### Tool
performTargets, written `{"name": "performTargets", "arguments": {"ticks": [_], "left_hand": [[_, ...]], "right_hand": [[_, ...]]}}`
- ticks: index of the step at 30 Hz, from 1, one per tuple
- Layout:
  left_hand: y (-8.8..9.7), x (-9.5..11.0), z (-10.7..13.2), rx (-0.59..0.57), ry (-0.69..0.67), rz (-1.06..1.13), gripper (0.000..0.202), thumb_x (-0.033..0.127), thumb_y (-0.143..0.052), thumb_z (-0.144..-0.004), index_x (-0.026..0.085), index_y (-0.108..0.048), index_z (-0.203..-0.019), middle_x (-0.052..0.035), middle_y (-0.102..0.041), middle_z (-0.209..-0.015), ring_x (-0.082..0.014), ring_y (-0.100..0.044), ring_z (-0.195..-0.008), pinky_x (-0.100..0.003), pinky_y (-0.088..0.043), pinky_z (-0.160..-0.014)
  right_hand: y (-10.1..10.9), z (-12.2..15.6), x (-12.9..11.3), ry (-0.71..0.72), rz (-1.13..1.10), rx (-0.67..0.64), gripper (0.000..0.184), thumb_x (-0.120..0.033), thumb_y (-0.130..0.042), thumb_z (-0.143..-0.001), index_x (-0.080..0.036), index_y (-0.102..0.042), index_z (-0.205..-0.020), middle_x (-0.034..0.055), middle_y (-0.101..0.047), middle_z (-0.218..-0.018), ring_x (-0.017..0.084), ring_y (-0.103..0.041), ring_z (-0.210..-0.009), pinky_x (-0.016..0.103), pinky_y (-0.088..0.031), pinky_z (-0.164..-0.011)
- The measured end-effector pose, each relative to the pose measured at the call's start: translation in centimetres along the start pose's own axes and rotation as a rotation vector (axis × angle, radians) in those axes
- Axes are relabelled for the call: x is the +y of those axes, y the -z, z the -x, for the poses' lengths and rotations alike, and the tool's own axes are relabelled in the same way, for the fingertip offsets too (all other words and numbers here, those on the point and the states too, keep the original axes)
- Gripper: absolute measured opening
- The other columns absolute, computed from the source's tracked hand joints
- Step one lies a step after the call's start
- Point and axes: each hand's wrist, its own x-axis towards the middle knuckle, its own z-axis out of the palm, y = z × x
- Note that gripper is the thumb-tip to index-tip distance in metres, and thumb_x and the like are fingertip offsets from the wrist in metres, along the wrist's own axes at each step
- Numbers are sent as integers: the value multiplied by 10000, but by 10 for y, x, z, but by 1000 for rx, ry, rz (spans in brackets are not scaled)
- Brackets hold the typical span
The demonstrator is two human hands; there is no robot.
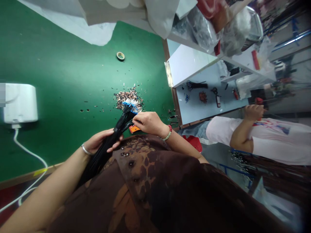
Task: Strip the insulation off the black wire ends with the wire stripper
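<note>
My left hand (100, 142) is wrapped round a thick bundle of black wires (114, 134) that runs from my lap up to the green table (60, 81). The wires' blue-and-white ends (131, 105) fan out over a heap of small metal terminals (127, 96). My right hand (150, 123) is closed on the upper part of the bundle, fingers pinching among the wires. An orange tool (134, 128) lies just under that hand. A silver bangle sits on my left wrist, a bead bracelet on my right.
A white box (20, 103) with a white cable stands at the table's left. A tape roll (120, 56) lies farther back. Bagged goods fill a shelf (206, 29) at top right. Another person in a white shirt (262, 136) sits at a light-blue bench (209, 97).
</note>
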Motion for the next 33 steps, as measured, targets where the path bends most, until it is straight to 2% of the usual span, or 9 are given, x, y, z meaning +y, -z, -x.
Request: {"name": "performTargets", "arguments": {"ticks": [4, 11, 15, 22, 27, 33], "left_hand": [[5, -3, 0, -13, 36, -22, 367, 489, -494, -906, 149, -618, -968, -67, -632, -648, -118, -549, -431, -190, -424, -383], [2, -8, -2, 86, 12, 16, 305, 445, -600, -860, 156, -610, -957, -64, -655, -751, -134, -589, -508, -206, -476, -391], [3, -11, -3, 81, -1, 1, 305, 438, -600, -866, 149, -605, -962, -71, -659, -773, -137, -598, -518, -206, -484, -389], [-1, -10, -1, 58, -15, -16, 313, 438, -577, -884, 126, -597, -890, -68, -640, -688, -124, -571, -474, -205, -469, -388], [-6, -7, 0, 73, 2, -27, 318, 441, -592, -873, 124, -603, -868, -61, -626, -656, -125, -564, -463, -206, -461, -381], [-5, -7, 1, 91, -17, -88, 314, 439, -590, -874, 125, -601, -875, -62, -634, -676, -121, -564, -466, -203, -461, -383]], "right_hand": [[-6, 0, 0, 26, -8, -16, 285, -314, -454, -964, -179, -691, -880, 43, -673, -874, 132, -571, -764, 265, -309, -644], [-7, -3, -6, 60, -65, -48, 264, -352, -470, -976, -198, -685, -981, 42, -698, -947, 133, -599, -794, 247, -325, -655], [-10, -3, -6, 70, -72, -57, 268, -339, -465, -981, -200, -691, -949, 33, -715, -929, 128, -611, -777, 245, -326, -654], [3, 8, 11, -107, 1, 143, 327, -345, -415, -986, -165, -676, -906, 49, -702, -851, 127, -589, -731, 256, -324, -661], [4, 7, 9, -171, 109, 152, 357, -330, -394, -979, -157, -663, -820, 58, -686, -797, 126, -545, -667, 279, -272, -607], [-3, 6, 7, -164, 135, 140, 327, -329, -414, -968, -172, -667, -834, 48, -690, -795, 124, -533, -648, 291, -239, -590]]}}
